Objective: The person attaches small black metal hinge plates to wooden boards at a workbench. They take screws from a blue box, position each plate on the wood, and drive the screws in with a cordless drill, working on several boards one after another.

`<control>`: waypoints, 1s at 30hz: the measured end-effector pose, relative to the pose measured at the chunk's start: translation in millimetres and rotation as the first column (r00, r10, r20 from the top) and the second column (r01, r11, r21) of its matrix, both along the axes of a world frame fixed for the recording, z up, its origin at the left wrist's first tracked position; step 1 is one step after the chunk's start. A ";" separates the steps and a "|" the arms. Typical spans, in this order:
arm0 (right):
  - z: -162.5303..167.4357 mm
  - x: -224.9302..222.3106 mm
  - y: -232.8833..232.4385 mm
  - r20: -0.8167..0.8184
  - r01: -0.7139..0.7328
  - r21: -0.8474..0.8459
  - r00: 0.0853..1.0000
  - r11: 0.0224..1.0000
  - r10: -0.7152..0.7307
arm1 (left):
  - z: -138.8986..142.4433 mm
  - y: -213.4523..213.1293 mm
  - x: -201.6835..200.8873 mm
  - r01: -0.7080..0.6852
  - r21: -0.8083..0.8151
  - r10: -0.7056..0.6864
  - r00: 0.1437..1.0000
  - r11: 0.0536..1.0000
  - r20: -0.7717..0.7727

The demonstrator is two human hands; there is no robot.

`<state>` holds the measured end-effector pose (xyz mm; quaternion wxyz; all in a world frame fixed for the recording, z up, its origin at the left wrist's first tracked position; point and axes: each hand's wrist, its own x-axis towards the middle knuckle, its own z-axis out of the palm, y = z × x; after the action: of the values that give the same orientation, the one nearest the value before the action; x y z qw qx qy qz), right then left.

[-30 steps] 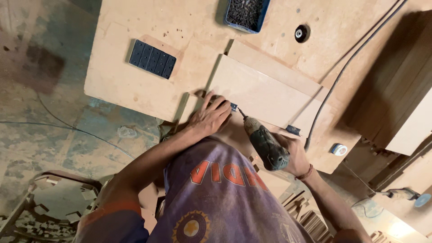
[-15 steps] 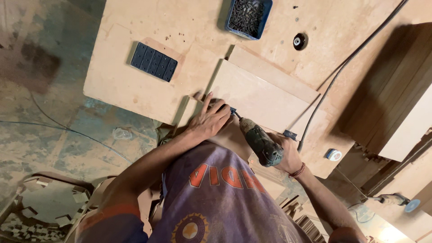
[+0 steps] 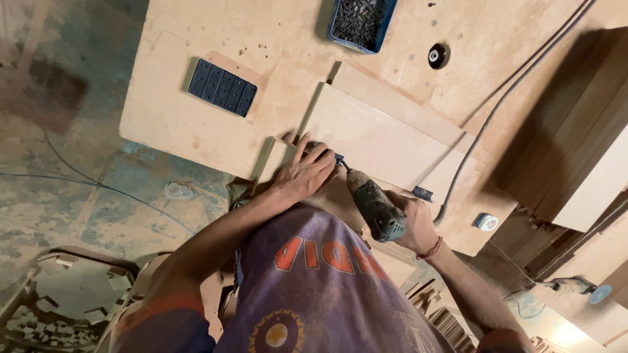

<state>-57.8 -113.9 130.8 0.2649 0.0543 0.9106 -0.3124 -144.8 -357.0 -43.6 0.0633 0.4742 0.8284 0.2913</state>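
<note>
Drill (image 3: 374, 208) tip behind left hand (image 3: 306, 172)

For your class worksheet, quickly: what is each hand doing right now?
Left hand: open, fingers pressed on the pale rectangular wooden board.
Right hand: closed around the dark green power drill.
</note>
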 end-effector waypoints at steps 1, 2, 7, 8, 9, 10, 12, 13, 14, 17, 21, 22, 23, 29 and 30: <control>1.8 -2.6 -3.5 0.043 -0.001 0.046 0.999 0.999 -0.001 | 0.4 0.4 -0.3 -0.004 0.009 0.004 1.000 1.000 -0.002; 3.8 -5.3 -6.9 0.088 -0.005 0.091 0.996 0.996 -0.003 | 0.9 0.8 -0.4 -0.010 0.018 0.010 1.000 1.000 -0.003; 15.5 -25.6 -14.3 0.158 -0.032 0.144 0.987 0.989 0.009 | 2.6 3.4 -4.2 -0.052 0.121 0.039 0.994 0.991 0.104; 16.8 -30.2 -14.6 0.197 -0.047 0.169 0.980 0.985 0.013 | 2.6 3.5 -5.7 -0.051 0.124 0.038 0.994 0.991 0.103; 18.7 -33.6 -14.6 0.237 -0.064 0.194 0.971 0.979 0.017 | 2.7 3.9 -6.4 -0.049 0.123 0.037 0.995 0.991 0.098; 19.9 -36.2 -15.1 0.237 -0.055 0.187 0.972 0.981 0.010 | 2.6 3.8 -7.2 -0.048 0.121 0.037 0.995 0.992 0.092; 19.8 -40.2 -16.0 0.236 -0.039 0.171 0.972 0.984 -0.003 | 1.3 3.5 -8.9 -0.043 0.121 0.033 0.996 0.992 0.082; 17.9 -42.9 -15.3 0.257 -0.054 0.185 0.967 0.981 0.005 | 0.3 3.6 -9.8 -0.040 0.122 0.031 0.997 0.992 0.077; 15.9 -44.9 -14.5 0.279 -0.068 0.197 0.960 0.978 0.011 | -0.7 2.9 -10.1 -0.035 0.122 0.027 0.997 0.992 0.074; 14.7 -43.1 -12.5 0.232 -0.065 0.163 0.972 0.984 0.026 | -3.4 1.2 -10.1 -0.013 0.091 0.004 0.995 0.996 0.099; 10.7 -46.7 -9.2 0.230 -0.031 0.106 0.973 0.994 0.006 | -5.7 0.9 -11.1 -0.006 0.095 -0.001 0.998 0.995 0.070; 10.7 -47.5 -9.3 0.258 -0.037 0.122 0.966 0.992 0.005 | -5.6 0.7 -11.4 -0.001 0.089 -0.006 0.997 0.996 0.076; 11.0 -48.2 -9.5 0.285 -0.043 0.139 0.958 0.989 0.002 | -5.2 0.7 -11.5 0.006 0.084 -0.013 0.997 0.996 0.082; 3.3 -47.3 -10.9 0.293 -0.144 0.189 0.952 0.971 0.085 | -1.4 -1.5 -15.9 0.015 0.078 -0.026 0.990 0.997 0.141; -0.1 -46.5 -10.1 0.271 -0.165 0.177 0.956 0.970 0.113 | -0.7 -1.9 -16.2 0.018 0.082 -0.029 0.991 0.996 0.128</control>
<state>-104.3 -124.0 130.7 0.3963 0.0564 0.8962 -0.1912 -161.0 -358.9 -44.4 0.1009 0.4663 0.8045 0.3536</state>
